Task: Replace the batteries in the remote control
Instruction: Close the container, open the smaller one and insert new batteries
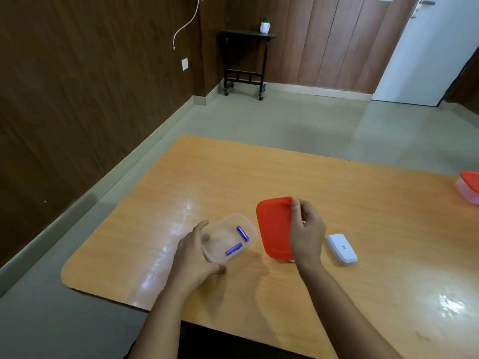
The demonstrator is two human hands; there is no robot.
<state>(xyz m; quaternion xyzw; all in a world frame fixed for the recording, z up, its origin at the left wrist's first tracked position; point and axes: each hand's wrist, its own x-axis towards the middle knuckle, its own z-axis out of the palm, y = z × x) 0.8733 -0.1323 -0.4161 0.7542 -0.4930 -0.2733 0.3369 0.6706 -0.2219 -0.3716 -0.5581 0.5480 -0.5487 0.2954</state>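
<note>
Left forearm (160, 320): bare, enters from the bottom edge and crosses the near edge of the table.
Right forearm (344, 307): bare, enters from the bottom right and lies above the tabletop.
Table (259, 172): light wood top with rounded corners and glare patches; it carries everything below except the door and side table.
Door (425, 53): white, at the far right of the room.
Side table (245, 35): dark, on castors, against the far wooden wall, with a small white plant pot (265, 25) on top.
Left hand (193, 255): fingers and thumb curl round the near-left side of the clear container, gripping it.
Right hand (307, 234): thumb and fingers pinch the right edge of the red lid.
Red lid (274, 226): held tilted up on edge, just right of the clear container and off it; whether its lower edge touches the table cannot be told.
Clear container (220, 235): uncovered, on the table near its front.
Second container (469, 189): clear with a red lid on, at the table's right edge, partly out of view.
Remote control (341, 248): white, flat on the table just right of the right hand, untouched, a small label facing up.
Far battery (242, 233): blue, lying inside the clear container.
Near battery (233, 249): blue, inside the same container, at an angle to the first and apart from it.
</note>
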